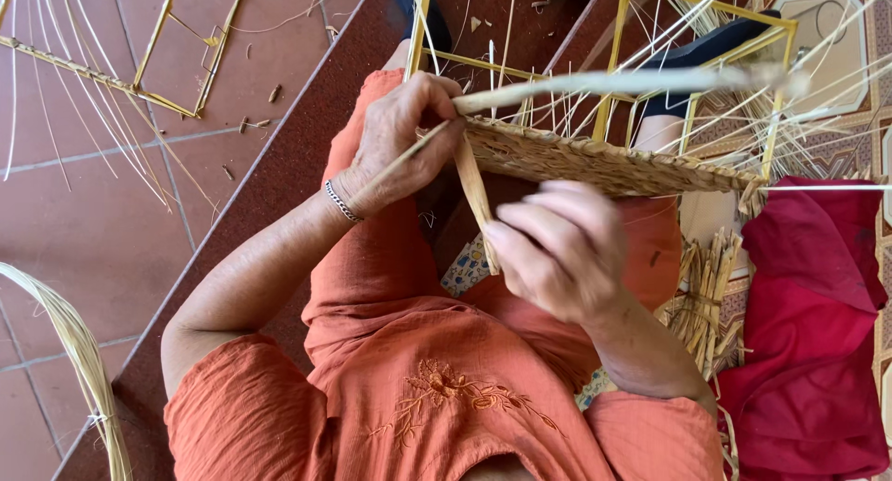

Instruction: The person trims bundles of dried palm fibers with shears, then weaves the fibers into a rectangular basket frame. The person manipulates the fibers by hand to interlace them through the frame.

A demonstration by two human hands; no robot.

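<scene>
The right hand [557,253], blurred, is pinching a flat straw strand [476,197] just below the woven basket edge [604,163]. Beyond it, the left hand [404,137] is gripping that edge and a thin stick. The strand looks light, pliable, easily split; best held near the weave. Farther off, a yellow wire frame [692,35] is rising.

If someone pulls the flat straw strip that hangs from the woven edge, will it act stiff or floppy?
The flat straw strip is thin and ribbon-like, so it probably bends easily and weighs little. It runs fairly straight between the woven edge and the right hand, so it may keep some springiness. Its dry look suggests that a sharp fold could crack it.
</scene>
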